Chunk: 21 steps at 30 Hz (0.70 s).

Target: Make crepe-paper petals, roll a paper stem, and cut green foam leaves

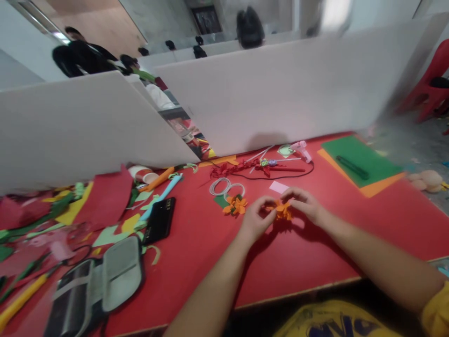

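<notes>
Between my two hands is an orange paper flower (pixel 282 210), just above the red table. My left hand (pixel 257 216) pinches its left side with thumb and fingers. Curled around its right side, my right hand (pixel 304 204) has its fingertips on the petals. A second orange flower (pixel 235 206) with a green middle lies left of my left hand, touching a white ring (pixel 235 191). Just beyond my hands lies a small pink paper piece (pixel 279 187); another pink piece shows partly under my right hand.
A pink glue gun (pixel 302 150) with a black cable lies at the back, near red paper stems (pixel 242 167). Green sheets (pixel 365 157) hold a dark cutter. Left are a black phone (pixel 159 220), an open case (pixel 122 267) and paper scraps. White partitions (pixel 280 89) stand behind.
</notes>
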Motion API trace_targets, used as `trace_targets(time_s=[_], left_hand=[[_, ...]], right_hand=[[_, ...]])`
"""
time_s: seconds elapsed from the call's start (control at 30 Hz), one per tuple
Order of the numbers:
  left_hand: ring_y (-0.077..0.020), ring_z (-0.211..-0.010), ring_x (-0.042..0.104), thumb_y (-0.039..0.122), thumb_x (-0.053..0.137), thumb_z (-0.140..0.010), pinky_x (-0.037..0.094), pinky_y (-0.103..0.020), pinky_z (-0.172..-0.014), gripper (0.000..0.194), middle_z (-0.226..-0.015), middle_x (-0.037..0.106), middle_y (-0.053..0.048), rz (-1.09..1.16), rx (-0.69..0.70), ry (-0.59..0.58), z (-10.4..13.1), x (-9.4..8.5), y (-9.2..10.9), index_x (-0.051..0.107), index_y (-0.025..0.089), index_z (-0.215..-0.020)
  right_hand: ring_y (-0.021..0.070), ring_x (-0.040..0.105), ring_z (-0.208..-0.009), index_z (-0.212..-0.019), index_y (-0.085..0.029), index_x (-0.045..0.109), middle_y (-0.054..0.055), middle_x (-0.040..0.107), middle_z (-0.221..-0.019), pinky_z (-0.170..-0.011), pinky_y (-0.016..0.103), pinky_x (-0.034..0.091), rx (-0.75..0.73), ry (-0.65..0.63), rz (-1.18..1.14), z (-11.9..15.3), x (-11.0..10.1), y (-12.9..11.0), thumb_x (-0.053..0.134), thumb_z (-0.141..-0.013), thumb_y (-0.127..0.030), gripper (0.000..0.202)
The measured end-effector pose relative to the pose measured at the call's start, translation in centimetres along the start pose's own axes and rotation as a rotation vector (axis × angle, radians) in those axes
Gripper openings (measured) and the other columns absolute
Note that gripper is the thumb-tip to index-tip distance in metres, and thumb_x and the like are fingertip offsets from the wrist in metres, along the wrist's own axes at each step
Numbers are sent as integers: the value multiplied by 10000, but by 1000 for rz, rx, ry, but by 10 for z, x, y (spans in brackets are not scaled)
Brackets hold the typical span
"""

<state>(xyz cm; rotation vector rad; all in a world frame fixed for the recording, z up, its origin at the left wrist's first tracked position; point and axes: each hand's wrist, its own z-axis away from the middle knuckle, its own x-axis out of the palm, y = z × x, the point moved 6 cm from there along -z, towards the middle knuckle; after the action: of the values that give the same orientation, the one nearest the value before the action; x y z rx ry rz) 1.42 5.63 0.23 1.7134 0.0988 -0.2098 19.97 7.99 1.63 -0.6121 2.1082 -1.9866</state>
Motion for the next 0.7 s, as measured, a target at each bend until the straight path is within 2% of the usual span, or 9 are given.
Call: trace_targets(time_s=[0.1,0.2,0.3,0.43,0.57,0.7], left_hand=[[-242,-918,708,244,801,-814,542,-339,-860,174,-977,782,-65,-101,75,-25,1,3,6,797,244,-987],[-247,-903,708,207,787,-812,533,-359,-886,222,-982,789,-64,-174,124,-35,3,4,8,816,263,-1024],[-262,-938,708,191,771,-815,525,-378,-923,253,-1013,792,-70,-203,155,-71,5,5,12,818,270,-1051],[-272,-976,712,246,734,-858,535,-380,-935,214,-1042,783,-80,-75,118,-127,6,5,17,807,252,-1059],[-239,-876,706,329,787,-853,549,-335,-827,133,-971,764,-69,-14,17,-66,4,3,12,775,233,-944],[-198,-780,680,378,861,-803,536,-296,-739,213,-867,721,-42,18,-9,-94,2,7,7,722,223,-854]], right_hand=[[234,672,-937,-968,-281,787,60,719,-1010,-834,377,554,-131,20,201,3,3,-9,765,-837,-345,147],[229,675,-895,-947,-271,797,68,716,-986,-811,379,559,-186,12,343,2,5,-10,767,-852,-310,107],[213,671,-827,-872,-251,785,67,707,-934,-762,364,549,-164,11,374,0,1,-9,772,-853,-323,76],[199,675,-804,-835,-237,766,55,716,-906,-750,350,531,-112,-12,357,-2,-1,-10,763,-853,-336,100],[187,668,-760,-834,-224,743,42,731,-855,-736,343,526,-59,-42,316,-3,1,-6,758,-843,-360,137],[189,680,-740,-847,-212,718,35,734,-793,-734,338,534,-17,-85,281,-2,4,3,760,-827,-361,157]])
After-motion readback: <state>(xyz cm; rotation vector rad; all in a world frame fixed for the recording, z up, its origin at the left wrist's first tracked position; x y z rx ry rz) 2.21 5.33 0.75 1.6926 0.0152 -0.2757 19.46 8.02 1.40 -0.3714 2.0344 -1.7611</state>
